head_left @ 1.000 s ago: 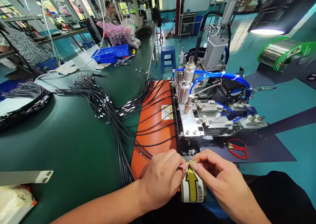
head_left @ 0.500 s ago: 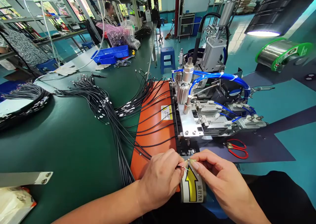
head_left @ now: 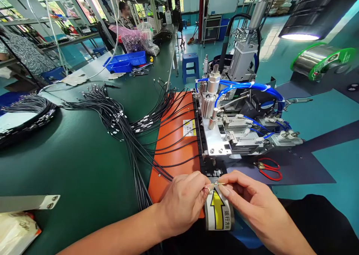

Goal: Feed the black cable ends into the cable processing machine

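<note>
My left hand point(head_left: 183, 200) is closed in a pinch on the end of a black cable, whose thin stripped wires point(head_left: 208, 190) stick out past the thumb. Opposite it, my right hand point(head_left: 249, 199) pinches a tiny metallic piece point(head_left: 216, 183) with a thin pale strip; its exact kind is too small to make out. The fingertips almost meet above the end plate with a yellow arrow point(head_left: 217, 210). Just beyond them is the front of the metal machine point(head_left: 218, 135). Black cables point(head_left: 136, 169) run from the bundle beside my left hand.
An orange cover point(head_left: 176, 150) with cables across it adjoins the machine. Red-handled cutters point(head_left: 270, 169) lie at the right, below a solder wire spool point(head_left: 322, 62). A lamp point(head_left: 308, 15) hangs above. Blue trays point(head_left: 126, 61) and a cable coil point(head_left: 30, 116) are on the green table.
My right fingers have shifted slightly, and the metallic piece shows more clearly between the hands. The thin wires at my left fingertips have turned a little. The cables and machine look unchanged.
</note>
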A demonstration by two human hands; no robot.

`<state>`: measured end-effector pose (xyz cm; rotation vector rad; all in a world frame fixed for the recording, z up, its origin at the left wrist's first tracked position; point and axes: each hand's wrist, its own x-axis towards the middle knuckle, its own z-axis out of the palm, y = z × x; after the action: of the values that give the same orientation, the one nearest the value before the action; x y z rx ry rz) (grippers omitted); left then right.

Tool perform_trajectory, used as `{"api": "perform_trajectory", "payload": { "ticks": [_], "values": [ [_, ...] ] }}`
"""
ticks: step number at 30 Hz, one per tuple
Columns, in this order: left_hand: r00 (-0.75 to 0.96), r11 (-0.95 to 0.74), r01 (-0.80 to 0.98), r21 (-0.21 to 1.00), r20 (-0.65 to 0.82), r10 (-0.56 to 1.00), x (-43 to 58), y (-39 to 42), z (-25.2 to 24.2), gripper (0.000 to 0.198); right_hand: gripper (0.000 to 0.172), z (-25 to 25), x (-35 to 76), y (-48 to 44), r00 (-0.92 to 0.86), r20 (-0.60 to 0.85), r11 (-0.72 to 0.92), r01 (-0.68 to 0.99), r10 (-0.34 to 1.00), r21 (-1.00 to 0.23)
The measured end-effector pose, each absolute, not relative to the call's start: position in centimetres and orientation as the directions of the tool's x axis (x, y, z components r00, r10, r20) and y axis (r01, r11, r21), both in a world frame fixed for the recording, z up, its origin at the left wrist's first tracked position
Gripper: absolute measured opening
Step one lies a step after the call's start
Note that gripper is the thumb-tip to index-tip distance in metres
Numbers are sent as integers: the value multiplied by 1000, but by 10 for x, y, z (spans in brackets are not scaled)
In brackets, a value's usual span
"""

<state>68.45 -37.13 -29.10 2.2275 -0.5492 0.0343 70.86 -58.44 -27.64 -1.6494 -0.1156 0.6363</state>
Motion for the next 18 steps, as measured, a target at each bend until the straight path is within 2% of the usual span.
{"api": "perform_trajectory", "payload": {
  "ticks": [5, 18],
  "values": [
    [900, -599, -417, 684, 220, -375, 683, -372, -291, 14, 38, -271, 716, -594, 843, -375, -178, -331, 385, -927],
    [902, -627, -415, 659, 207, -379, 684, -373, -289, 15, 32, -268, 721, -590, 853, -283, -360, -122, 438, -925]
  ]
}}
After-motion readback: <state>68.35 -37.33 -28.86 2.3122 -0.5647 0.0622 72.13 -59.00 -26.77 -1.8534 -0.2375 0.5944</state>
